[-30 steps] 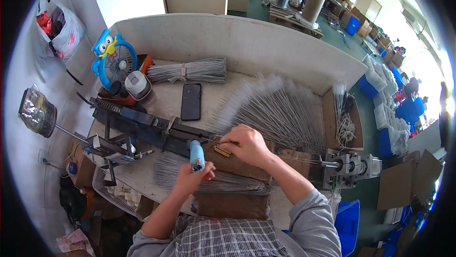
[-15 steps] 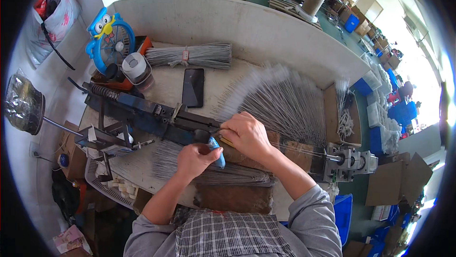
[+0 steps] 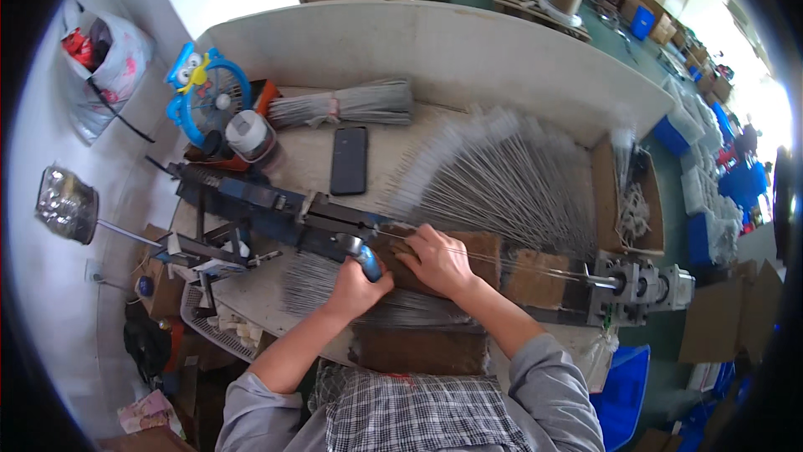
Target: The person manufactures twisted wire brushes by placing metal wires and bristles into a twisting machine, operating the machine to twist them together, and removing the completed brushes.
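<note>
My left hand (image 3: 358,293) is wrapped round the blue handle (image 3: 365,263) of a metal lever at the near end of a long dark metal fixture (image 3: 276,204). Just right of it, my right hand (image 3: 439,261) has its fingers curled down beside the fixture's end, over a brown board. Something yellowish shows at its fingertips, too small to name. Thin twisted wires (image 3: 535,265) stretch from the fixture past this hand to a metal spindle unit (image 3: 640,283) on the right. Below the fixture lies a bundle of grey wires (image 3: 314,289), partly hidden by my left arm.
Wire brushes with pale bristle ends (image 3: 502,176) fan out behind my right hand. A black phone (image 3: 349,161), a tied wire bundle (image 3: 351,102), a jar (image 3: 250,136) and a blue fan (image 3: 209,97) stand farther back. A cardboard box (image 3: 648,201) sits right, a lamp (image 3: 67,204) left.
My left hand has closed round the blue handle, which it held more loosely by the fingertips before. My right hand has moved slightly right and down, off the fixture's end. The whole view has shifted.
</note>
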Demonstrator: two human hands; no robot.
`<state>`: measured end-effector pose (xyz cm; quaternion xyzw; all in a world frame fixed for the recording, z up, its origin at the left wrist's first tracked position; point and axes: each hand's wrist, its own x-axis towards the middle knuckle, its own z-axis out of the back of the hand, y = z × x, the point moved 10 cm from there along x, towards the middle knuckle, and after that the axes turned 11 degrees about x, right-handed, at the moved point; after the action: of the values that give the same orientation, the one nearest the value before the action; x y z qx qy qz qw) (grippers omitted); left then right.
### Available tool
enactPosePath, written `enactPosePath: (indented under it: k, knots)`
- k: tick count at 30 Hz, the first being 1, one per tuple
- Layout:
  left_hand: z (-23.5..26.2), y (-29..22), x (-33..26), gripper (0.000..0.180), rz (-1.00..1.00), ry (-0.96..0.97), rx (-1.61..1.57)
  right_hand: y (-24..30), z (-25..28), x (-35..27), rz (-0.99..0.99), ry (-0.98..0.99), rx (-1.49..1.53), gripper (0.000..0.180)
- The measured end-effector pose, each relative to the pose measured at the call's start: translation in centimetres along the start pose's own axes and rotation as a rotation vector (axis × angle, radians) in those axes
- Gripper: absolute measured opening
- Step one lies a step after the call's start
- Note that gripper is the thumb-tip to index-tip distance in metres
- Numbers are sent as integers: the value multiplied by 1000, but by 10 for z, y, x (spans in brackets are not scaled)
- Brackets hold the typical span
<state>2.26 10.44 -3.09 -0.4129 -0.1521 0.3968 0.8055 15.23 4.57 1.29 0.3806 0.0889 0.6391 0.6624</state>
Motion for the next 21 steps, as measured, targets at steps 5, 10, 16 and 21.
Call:
enactPosePath:
  k: [5,10,16,21]
  knots:
    - [35,42,-16,28,110,-85,-529,18,15,-9,-22,88,72,16]
    - [81,167,-70,26,644,-416,-1054,28,19,-13,-91,143,160,20]
    - [113,186,-78,19,595,-461,-1142,35,17,-9,-38,139,215,17]
    - [113,183,-79,15,610,-518,-1146,50,27,-14,-56,210,266,16]
